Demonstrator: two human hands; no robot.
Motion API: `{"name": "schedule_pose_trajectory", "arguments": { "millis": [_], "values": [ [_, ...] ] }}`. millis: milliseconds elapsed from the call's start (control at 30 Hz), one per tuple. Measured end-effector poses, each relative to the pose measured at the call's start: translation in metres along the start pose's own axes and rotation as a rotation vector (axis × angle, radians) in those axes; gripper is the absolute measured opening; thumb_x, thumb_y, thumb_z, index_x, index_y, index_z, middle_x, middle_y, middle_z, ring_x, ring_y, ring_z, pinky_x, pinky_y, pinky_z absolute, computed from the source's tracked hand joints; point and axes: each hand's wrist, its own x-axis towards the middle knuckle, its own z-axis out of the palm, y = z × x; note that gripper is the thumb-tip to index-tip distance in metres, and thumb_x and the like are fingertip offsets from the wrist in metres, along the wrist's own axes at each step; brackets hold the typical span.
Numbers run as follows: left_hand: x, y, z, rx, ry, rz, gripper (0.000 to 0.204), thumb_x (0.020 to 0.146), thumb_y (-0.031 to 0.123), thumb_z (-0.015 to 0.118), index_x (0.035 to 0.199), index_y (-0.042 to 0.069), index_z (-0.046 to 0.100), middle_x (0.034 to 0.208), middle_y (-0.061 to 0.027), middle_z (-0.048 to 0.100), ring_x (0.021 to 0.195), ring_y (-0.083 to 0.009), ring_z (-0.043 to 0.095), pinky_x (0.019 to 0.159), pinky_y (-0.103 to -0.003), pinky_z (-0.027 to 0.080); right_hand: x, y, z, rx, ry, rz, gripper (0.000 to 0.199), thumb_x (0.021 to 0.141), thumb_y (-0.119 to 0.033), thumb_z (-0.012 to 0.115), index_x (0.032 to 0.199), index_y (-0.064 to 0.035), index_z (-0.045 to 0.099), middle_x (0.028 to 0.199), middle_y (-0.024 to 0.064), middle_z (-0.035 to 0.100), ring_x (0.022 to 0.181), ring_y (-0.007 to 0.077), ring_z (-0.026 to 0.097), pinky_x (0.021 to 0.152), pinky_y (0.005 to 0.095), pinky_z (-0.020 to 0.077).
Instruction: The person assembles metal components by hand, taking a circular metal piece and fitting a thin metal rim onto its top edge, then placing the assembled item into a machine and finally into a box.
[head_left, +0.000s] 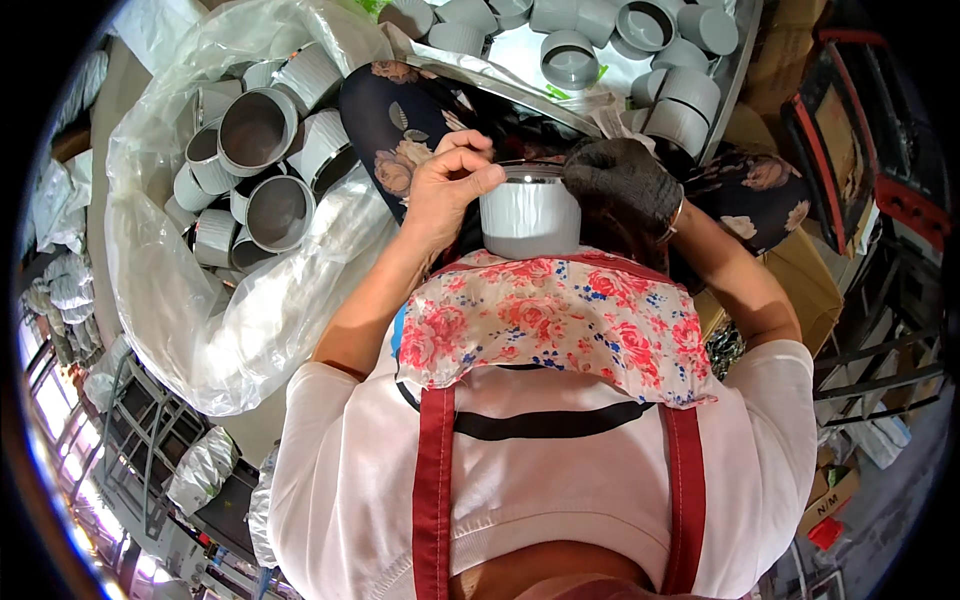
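Observation:
A grey, ribbed, cylindrical cup (530, 215) with a shiny band and dark rim stands upright in front of my lap, against the floral apron (540, 310). My bare left hand (450, 190) is closed in a pinch at the left side of its rim, thumb tip against the band. On the other side, my right hand (628, 182), in a dark glove, has its fingers curled over the rim. The undersides of the gloved fingers are hidden.
Left of me, a large clear plastic bag (150, 290) holds several similar grey cups (258, 130). Beyond my knees, a metal-edged tray (738, 70) carries more grey cups (570, 60). A red and black frame (850, 130) stands at right, near a cardboard box (805, 285).

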Motion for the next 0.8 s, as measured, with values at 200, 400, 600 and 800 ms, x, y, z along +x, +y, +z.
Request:
{"name": "schedule_pose_trajectory", "arguments": {
  "millis": [200, 400, 600, 800],
  "values": [
    [-0.001, 0.046, 0.003, -0.459, -0.206, -0.558, 0.04, 0.086, 0.016, 0.049, 0.121, 0.0, 0.041, 0.111, -0.0116, 0.053, 0.101, -0.0176, 0.053, 0.086, -0.03, 0.044, -0.007, 0.021, 0.008, -0.408, 0.221, -0.742, 0.031, 0.067, -0.012, 0.064, 0.096, -0.0079, 0.057, 0.088, 0.0111, 0.058, 0.08, 0.0253, 0.057, 0.072, 0.0315, 0.0474],
    [-0.004, 0.052, 0.013, -0.44, -0.093, -0.472, 0.036, 0.086, 0.019, 0.047, 0.116, -0.001, 0.042, 0.109, -0.0135, 0.052, 0.098, -0.0184, 0.054, 0.083, -0.028, 0.045, -0.006, 0.007, 0.017, -0.492, 0.306, -0.816, 0.037, 0.064, -0.014, 0.065, 0.099, -0.0067, 0.056, 0.095, 0.0127, 0.057, 0.087, 0.028, 0.057, 0.074, 0.0329, 0.0473],
    [-0.014, 0.062, 0.016, -0.417, -0.112, -0.49, 0.016, 0.084, 0.011, 0.053, 0.099, 0.005, 0.05, 0.095, -0.0087, 0.058, 0.085, -0.0136, 0.057, 0.072, -0.026, 0.048, -0.006, -0.009, 0.019, -0.751, 0.299, -1.0, 0.012, 0.073, -0.012, 0.057, 0.084, -0.0048, 0.057, 0.077, 0.01, 0.056, 0.066, 0.0254, 0.056, 0.057, 0.0322, 0.0454],
    [-0.02, 0.08, 0.007, -0.425, -0.091, -0.495, 0.022, 0.08, 0.005, 0.056, 0.101, 0.004, 0.05, 0.096, -0.01, 0.059, 0.087, -0.0147, 0.057, 0.075, -0.027, 0.047, 0.011, -0.026, 0.028, -0.249, -0.01, -0.632, 0.015, 0.073, -0.013, 0.057, 0.086, -0.0064, 0.058, 0.075, 0.0104, 0.056, 0.065, 0.0255, 0.055, 0.055, 0.0319, 0.0448]
  ]
}}
